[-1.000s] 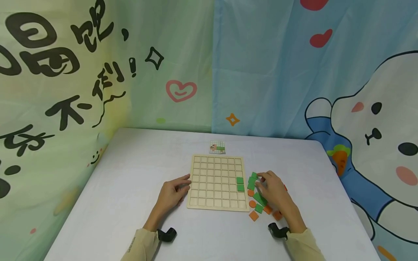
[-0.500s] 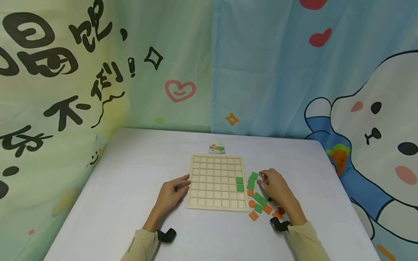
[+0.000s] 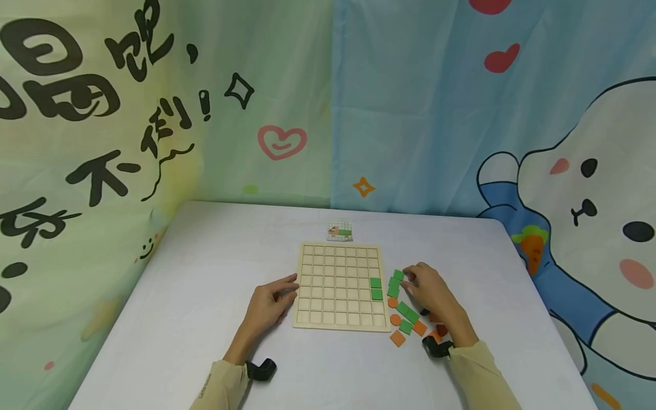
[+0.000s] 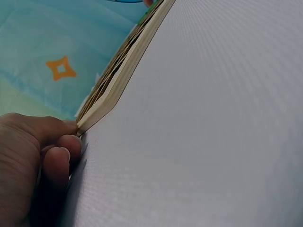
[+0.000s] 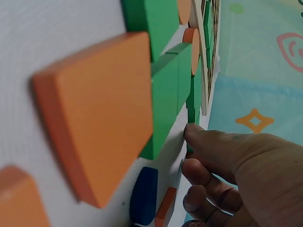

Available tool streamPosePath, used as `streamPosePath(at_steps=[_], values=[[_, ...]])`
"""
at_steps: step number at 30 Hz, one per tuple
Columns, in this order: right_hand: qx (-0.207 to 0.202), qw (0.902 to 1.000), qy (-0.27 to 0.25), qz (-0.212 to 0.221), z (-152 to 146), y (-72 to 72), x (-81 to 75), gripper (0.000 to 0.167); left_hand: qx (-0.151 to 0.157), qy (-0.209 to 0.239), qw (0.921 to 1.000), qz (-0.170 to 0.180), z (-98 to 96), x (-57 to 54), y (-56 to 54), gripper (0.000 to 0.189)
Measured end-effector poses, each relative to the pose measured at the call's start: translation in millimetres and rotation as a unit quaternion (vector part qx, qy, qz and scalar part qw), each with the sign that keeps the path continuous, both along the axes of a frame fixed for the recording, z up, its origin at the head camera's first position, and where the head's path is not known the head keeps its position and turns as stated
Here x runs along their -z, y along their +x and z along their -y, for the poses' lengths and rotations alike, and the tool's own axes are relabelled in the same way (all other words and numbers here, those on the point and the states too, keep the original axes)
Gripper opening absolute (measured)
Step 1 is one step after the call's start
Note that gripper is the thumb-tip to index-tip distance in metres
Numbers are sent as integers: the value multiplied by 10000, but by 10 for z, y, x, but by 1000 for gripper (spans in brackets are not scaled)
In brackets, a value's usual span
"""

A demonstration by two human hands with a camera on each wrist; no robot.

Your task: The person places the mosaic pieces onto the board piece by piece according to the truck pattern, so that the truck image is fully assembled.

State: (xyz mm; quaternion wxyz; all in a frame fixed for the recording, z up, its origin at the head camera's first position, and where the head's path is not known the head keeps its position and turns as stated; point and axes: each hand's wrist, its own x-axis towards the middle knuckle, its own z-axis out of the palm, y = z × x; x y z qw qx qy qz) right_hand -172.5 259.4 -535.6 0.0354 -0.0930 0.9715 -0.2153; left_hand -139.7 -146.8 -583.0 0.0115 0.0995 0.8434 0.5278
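A wooden grid board (image 3: 338, 287) lies on the white table with two green tiles (image 3: 376, 288) in cells at its right. My left hand (image 3: 271, 302) touches the board's left edge; in the left wrist view its fingertips (image 4: 70, 126) are at the board's near corner. To the right of the board my right hand (image 3: 429, 287) has its thumb and forefinger spread at a green square (image 3: 398, 275), at the far end of the loose pieces. In the right wrist view its thumb tip (image 5: 191, 131) is beside that green piece, with the other fingers loosely bent.
Loose pieces lie right of the board: green rectangles (image 3: 408, 312), orange discs (image 3: 393, 302), orange squares (image 3: 397, 339), a dark blue piece (image 5: 144, 196) and a dark red one (image 3: 442, 330). Behind the board is a small picture card (image 3: 340, 230). Printed cloth (image 3: 389, 114) hangs beyond the table.
My right hand drew back to the right from the green pieces, then came in again to the far green square. The left hand stays at the board's edge.
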Motion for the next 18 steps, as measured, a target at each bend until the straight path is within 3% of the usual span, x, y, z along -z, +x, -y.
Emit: streamPosePath(at_steps=[18], values=[[165,9994,-96,289,15,-54,-5,34,-2,22,10000,6,7,1,8,23]])
